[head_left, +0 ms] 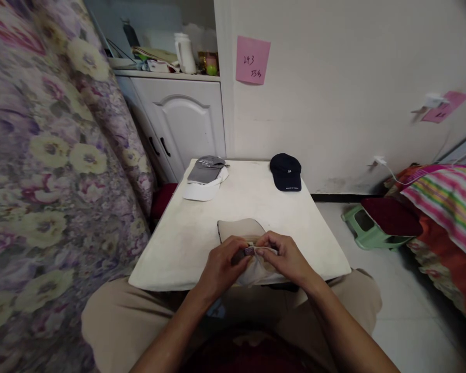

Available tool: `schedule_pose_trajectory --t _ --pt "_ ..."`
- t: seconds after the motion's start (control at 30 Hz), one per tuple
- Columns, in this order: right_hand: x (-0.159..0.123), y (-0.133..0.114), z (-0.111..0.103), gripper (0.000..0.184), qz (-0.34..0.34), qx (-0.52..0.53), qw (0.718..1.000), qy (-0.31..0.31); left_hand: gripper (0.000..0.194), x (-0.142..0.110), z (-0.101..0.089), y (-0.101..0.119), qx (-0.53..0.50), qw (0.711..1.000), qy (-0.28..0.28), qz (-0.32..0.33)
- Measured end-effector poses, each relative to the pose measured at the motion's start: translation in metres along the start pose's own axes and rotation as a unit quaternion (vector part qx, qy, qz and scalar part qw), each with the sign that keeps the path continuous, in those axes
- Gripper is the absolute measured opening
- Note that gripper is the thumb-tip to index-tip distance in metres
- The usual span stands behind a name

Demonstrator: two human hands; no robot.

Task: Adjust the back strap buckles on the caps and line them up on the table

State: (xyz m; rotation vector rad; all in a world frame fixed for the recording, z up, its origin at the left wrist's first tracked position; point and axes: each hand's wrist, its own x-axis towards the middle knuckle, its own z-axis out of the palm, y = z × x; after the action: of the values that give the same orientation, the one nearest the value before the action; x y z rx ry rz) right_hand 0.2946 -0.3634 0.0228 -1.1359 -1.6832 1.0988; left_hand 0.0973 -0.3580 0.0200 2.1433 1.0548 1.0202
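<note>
A beige cap [241,229] lies at the near edge of the white table [202,233], its brim pointing away from me. My left hand [221,264] and my right hand [289,256] both pinch the cap's rear part, fingers closed around a small strap or tag [249,250] between them. A grey cap [206,168] sits stacked on a white cap [202,190] at the table's far left. A dark navy cap [286,172] rests at the far right.
A flowered fabric [42,155] hangs along the left. A white cabinet [178,119] with a jug and clutter stands behind the table. A pink note [252,60] is on the wall. A green stool [367,228] and striped bedding [446,207] are on the right.
</note>
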Motion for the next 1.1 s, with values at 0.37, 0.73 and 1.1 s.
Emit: schedule_pose_trajectory --t 0.37,0.73,1.1 --pt "-0.0028 -0.0031 0.0017 0.007 -0.038 -0.046 0.998 0.01 0.017 -0.003 0.001 0.0001 0.009 1.0 -0.017 0.003" --pt "-0.0053 0.0029 0.0023 0.008 -0.04 -0.048 0.998 0.026 0.013 -0.0018 0.0007 0.0018 0.016 1.0 -0.018 0.002" --pt "-0.0097 0.0049 0.0025 0.01 -0.006 -0.053 0.998 0.045 0.011 -0.002 -0.0002 0.0033 0.031 0.999 -0.022 0.0"
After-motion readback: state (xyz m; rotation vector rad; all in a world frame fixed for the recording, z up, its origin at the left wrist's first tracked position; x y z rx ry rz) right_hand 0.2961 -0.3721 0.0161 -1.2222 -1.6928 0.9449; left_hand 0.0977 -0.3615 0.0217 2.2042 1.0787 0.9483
